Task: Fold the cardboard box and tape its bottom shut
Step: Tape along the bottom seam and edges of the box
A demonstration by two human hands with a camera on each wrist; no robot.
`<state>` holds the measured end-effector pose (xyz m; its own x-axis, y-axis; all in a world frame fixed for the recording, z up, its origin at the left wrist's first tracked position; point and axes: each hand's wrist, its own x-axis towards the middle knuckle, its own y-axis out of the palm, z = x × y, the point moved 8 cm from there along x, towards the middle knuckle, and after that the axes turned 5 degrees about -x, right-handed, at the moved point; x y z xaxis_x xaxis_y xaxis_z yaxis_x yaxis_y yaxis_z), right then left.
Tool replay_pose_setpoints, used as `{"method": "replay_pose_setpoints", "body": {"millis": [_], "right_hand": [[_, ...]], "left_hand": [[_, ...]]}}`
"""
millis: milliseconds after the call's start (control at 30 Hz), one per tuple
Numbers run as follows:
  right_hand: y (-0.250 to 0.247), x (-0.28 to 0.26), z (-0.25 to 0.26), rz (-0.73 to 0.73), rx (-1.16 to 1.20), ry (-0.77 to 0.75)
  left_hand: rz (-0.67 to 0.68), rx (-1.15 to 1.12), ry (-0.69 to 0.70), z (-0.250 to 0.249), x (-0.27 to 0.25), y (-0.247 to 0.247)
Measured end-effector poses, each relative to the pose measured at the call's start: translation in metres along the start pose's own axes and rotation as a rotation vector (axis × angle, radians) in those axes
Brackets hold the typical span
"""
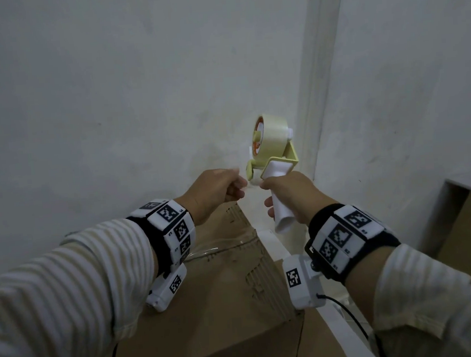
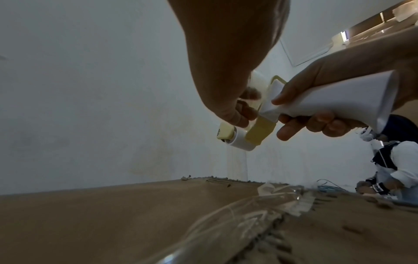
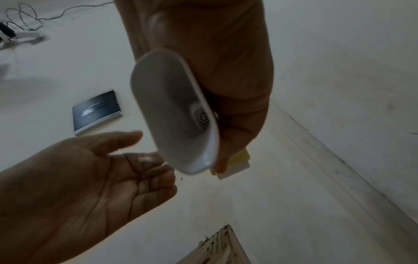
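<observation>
Right hand (image 1: 289,193) grips tape dispenser (image 1: 273,152) handle; left hand (image 1: 215,192) fingertips at roller.

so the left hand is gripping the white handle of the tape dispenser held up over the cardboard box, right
Not quite: the right hand grips the white handle of the tape dispenser, as the head view shows. The left hand only reaches its fingertips to the dispenser's front end. The rest holds: the dispenser is up over the cardboard box.
</observation>
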<state>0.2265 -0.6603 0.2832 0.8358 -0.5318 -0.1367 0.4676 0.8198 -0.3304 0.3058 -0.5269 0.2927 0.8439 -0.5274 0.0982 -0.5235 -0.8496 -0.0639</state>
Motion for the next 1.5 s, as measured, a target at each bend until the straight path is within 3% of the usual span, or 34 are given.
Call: {"method": "replay_pose_setpoints", "body": {"millis": [67, 233, 467, 767, 1000, 1100, 1500], "right_hand": [[0.000, 0.000, 0.001, -0.002, 0.002, -0.005], [0.001, -0.002, 0.003, 0.019, -0.007, -0.016], [0.003, -0.003, 0.002, 0.036, -0.002, -0.006], [0.004, -0.003, -0.001, 0.041, -0.011, -0.008], [0.009, -0.004, -0.001, 0.058, 0.007, -0.026], [0.008, -0.004, 0.001, 0.062, 0.040, -0.031], [-0.012, 0.004, 0.004, 0.016, 0.126, -0.022]], "left_hand": [[0.027, 0.031, 0.004, 0.000, 0.000, 0.001], [0.075, 0.363, 0.072, 0.001, -0.004, 0.005], [-0.147, 0.411, 0.157, -0.013, -0.008, -0.006], [-0.171, 0.186, -0.048, 0.000, -0.006, -0.011], [-0.270, -0.031, -0.311, 0.016, -0.011, -0.022], [-0.289, -0.021, -0.384, 0.021, -0.011, -0.027], [-0.469, 0.025, -0.437, 0.030, -0.016, -0.071]]}}
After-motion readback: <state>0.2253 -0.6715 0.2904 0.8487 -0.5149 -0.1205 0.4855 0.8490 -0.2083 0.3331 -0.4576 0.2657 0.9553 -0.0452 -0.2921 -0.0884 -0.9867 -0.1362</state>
